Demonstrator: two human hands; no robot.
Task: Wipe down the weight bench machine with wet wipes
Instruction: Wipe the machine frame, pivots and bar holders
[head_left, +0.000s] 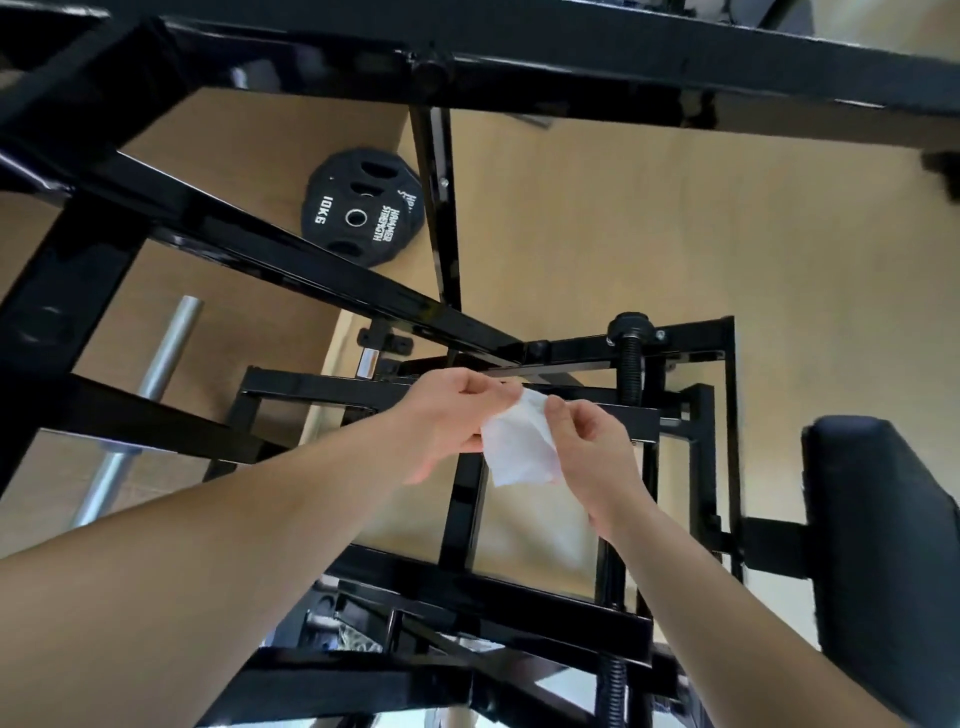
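Note:
A white wet wipe (521, 448) hangs between both hands above the black steel frame of the weight bench machine (332, 270). My left hand (451, 415) pinches the wipe's upper left edge. My right hand (592, 447) pinches its upper right edge with thumb and fingers. The wipe is partly unfolded and crumpled. It hovers over a horizontal black bar (623, 415) of the frame without visibly touching it.
A black padded cushion (883, 530) sticks out at the right. A 10 kg weight plate (358, 208) lies on the tan floor beyond the frame. A silver bar sleeve (166, 348) runs at the left. A threaded adjuster with a black knob (629, 338) stands behind my hands.

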